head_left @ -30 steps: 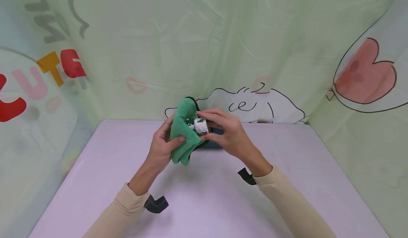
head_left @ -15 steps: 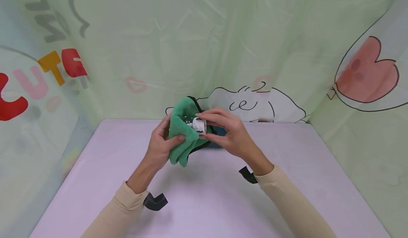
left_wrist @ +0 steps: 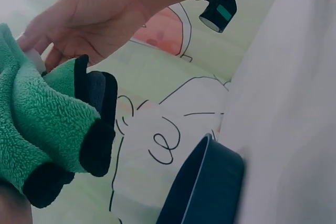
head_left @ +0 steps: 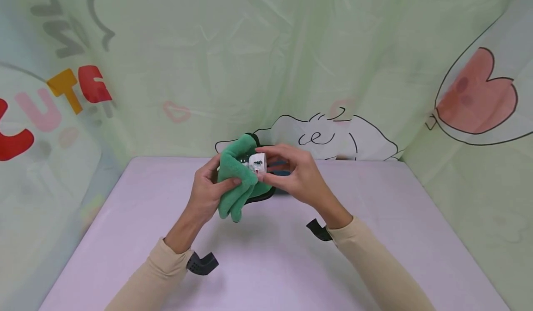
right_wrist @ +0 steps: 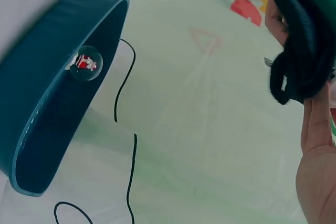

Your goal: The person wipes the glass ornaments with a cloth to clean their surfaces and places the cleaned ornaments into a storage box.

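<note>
A green plush cloth (head_left: pixel 235 181) with black edging is bunched in my left hand (head_left: pixel 205 190), thumb pressed over its front fold. Tucked in its folds is a small snow globe (head_left: pixel 258 163), its glass dome mostly covered and its white decorated base facing right. My right hand (head_left: pixel 297 174) pinches that base between thumb and fingertips. Both hands are raised over the table. The left wrist view shows the cloth (left_wrist: pixel 58 114) from below, with the right hand (left_wrist: pixel 100 24) behind it. In the right wrist view the cloth's dark underside (right_wrist: pixel 304 45) hides most of the globe.
A dark blue bin (right_wrist: pixel 31 72) stands behind the hands at the table's back. Inside it sits another snow globe (right_wrist: pixel 86 65) with a red and white figure. The pale table (head_left: pixel 275 264) is bordered by printed curtains (head_left: pixel 266 61). Black camera mounts (head_left: pixel 202 264) project from the wrists.
The cloth and snow globe have shifted slightly left and down. The globe's base has turned, so a dark tree print now faces the head camera. Both hands keep their grips.
</note>
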